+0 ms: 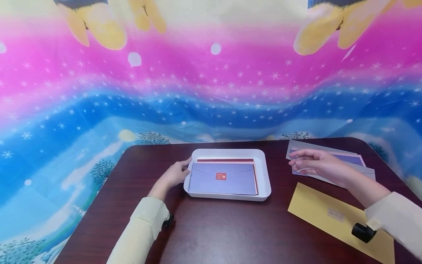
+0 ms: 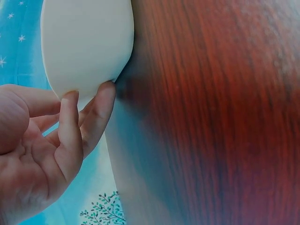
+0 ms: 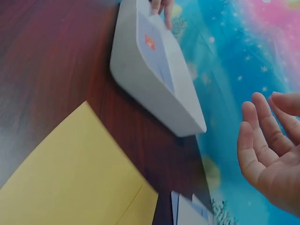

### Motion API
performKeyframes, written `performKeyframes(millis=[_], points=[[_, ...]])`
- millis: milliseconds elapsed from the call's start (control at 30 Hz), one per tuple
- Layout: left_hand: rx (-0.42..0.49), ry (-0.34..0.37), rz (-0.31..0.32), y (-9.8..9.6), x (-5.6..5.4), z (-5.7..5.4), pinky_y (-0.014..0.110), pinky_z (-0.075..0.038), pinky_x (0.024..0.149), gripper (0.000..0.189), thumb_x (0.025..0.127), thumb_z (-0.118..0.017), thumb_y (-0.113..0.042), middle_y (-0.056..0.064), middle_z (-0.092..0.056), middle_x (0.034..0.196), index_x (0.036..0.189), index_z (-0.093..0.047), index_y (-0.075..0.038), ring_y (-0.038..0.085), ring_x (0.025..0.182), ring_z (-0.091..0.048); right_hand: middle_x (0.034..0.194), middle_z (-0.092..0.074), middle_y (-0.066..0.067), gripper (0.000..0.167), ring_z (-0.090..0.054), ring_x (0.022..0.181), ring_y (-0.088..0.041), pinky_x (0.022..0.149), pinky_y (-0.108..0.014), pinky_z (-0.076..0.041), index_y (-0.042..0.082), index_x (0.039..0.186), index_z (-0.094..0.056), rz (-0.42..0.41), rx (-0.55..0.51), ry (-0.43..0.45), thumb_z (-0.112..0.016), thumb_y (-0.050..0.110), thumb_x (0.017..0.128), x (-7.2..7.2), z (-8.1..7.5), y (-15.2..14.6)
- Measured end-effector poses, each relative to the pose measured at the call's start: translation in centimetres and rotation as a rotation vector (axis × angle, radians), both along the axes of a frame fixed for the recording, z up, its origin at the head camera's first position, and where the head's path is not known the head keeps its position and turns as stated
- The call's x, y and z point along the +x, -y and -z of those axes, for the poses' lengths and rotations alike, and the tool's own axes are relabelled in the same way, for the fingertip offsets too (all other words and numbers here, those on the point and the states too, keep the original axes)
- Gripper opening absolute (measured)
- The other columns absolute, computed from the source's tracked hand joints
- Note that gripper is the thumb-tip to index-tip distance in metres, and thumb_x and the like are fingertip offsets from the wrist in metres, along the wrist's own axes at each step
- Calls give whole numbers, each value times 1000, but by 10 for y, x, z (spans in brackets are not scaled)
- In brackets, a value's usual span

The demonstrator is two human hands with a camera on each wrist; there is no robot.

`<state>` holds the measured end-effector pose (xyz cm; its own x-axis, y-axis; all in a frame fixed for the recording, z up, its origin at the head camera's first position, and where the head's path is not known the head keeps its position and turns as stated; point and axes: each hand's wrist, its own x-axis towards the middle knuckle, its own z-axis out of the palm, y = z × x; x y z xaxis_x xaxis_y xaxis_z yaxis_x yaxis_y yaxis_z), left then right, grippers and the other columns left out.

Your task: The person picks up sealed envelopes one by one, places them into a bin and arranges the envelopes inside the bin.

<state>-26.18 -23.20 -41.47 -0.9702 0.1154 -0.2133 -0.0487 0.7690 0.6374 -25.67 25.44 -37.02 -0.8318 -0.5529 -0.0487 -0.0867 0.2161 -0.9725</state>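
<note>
My left hand [image 1: 174,172] holds the left edge of a white tray [image 1: 263,183]. In the left wrist view, fingertips and thumb meet the side wall of the tray [image 2: 89,42]. Inside lies a lavender envelope [image 1: 211,183] with a red heart sticker, on top of a red-edged one. My right hand [image 1: 316,165], fingers loosely bent and nothing in them, hovers over a fanned stack of grey and purple envelopes [image 1: 362,174]. The right wrist view shows that hand [image 3: 272,150] with its fingers apart, clear of the tray.
A long yellow envelope [image 1: 313,205] with a pale label lies slantwise at the front right, partly under the right forearm. The dark wooden table [image 1: 211,231] ends at a colourful snow-patterned cloth [image 1: 197,80] behind it.
</note>
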Motion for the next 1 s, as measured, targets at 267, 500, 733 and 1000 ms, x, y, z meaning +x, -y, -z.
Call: performKeyframes(millis=[267, 500, 733, 1000], points=[[6, -9, -6, 0, -1, 1, 32, -51, 73, 59, 105, -54, -5, 24, -65, 128, 160, -35, -9, 21, 88, -62, 121, -65, -9, 37, -67, 106, -13, 87, -29, -56, 1, 140, -56, -76, 158, -22, -58, 3, 103, 11, 22, -27], [16, -3, -10, -1, 0, -1, 31, -49, 70, 59, 105, -54, -5, 22, -66, 121, 160, -35, -9, 19, 80, -59, 99, -59, -9, 37, -58, 86, -10, 73, -23, -50, -17, 124, -53, -160, 294, -209, -69, -1, 95, 21, 48, -39], [10, 12, -18, -1, -1, 1, 31, -49, 70, 60, 105, -55, -7, 21, -65, 125, 161, -34, -13, 20, 82, -59, 93, -49, -5, 35, -46, 78, -8, 65, -25, -44, -13, 110, -57, -107, 397, -219, -79, 0, 86, 25, 55, -49], [7, 5, -12, 0, -1, 1, 32, -50, 73, 60, 105, -55, -7, 24, -62, 131, 161, -34, -12, 23, 92, -60, 83, -42, -4, 49, -38, 74, -16, 62, -30, -33, -1, 105, -54, -58, 714, -214, -90, 9, 74, 27, 51, -53]])
